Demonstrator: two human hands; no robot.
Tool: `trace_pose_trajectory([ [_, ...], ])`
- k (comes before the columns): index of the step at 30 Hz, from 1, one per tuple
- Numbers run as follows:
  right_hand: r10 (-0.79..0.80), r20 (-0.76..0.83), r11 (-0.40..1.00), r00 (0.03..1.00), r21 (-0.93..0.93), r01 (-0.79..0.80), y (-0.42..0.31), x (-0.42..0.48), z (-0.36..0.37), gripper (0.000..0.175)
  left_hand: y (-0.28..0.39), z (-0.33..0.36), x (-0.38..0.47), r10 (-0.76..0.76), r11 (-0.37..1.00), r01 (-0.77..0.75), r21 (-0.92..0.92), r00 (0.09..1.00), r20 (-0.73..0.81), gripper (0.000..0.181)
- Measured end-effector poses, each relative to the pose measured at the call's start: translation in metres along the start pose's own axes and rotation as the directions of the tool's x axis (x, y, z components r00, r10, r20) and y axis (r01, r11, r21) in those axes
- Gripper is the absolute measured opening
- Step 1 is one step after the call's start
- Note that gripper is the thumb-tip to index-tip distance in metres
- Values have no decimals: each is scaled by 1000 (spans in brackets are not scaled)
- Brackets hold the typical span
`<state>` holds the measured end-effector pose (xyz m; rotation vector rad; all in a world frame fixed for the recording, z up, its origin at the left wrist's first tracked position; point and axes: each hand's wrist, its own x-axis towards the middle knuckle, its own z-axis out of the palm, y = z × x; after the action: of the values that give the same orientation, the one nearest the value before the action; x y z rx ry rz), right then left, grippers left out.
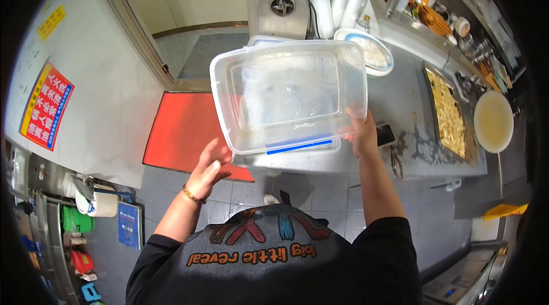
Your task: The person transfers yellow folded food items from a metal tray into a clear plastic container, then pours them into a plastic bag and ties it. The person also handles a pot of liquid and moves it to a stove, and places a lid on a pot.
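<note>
A clear plastic storage bin (291, 90) is tilted in front of me, above the near left end of the steel worktable (411, 133). My right hand (362, 131) grips its right-hand near corner, thumb and fingers around the rim. Close by the left near corner, my left hand (211, 165) has its fingers apart; any touch on the bin cannot be made out. Under the near rim shows a blue strip (299, 147), beside the pale edge of another container (336, 146). The bin's inside looks wet or smeared, and its walls blur what lies behind.
A meat grinder (283, 2) stands behind the bin. Right of it are an oval tub of white powder (371, 50), a phone (385, 134), a tray of pale food pieces (446, 112) and a round bowl (493, 121). A red mat (184, 129) covers floor to the left.
</note>
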<state>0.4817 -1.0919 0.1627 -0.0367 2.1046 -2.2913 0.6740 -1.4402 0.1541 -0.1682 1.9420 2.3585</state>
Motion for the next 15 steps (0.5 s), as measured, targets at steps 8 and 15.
trace_pose_trajectory([
  [8, -172, -130, 980, 976, 74, 183, 17, -124, -40, 42, 3, 54, -20, -108, 987, 102, -124, 993, -49, 56],
  [15, -165, -266, 986, 950, -6, 169, -3, -238, -173, 59, -29, 155, -24, 383, 859, -427, 282, 902, 200, 53],
])
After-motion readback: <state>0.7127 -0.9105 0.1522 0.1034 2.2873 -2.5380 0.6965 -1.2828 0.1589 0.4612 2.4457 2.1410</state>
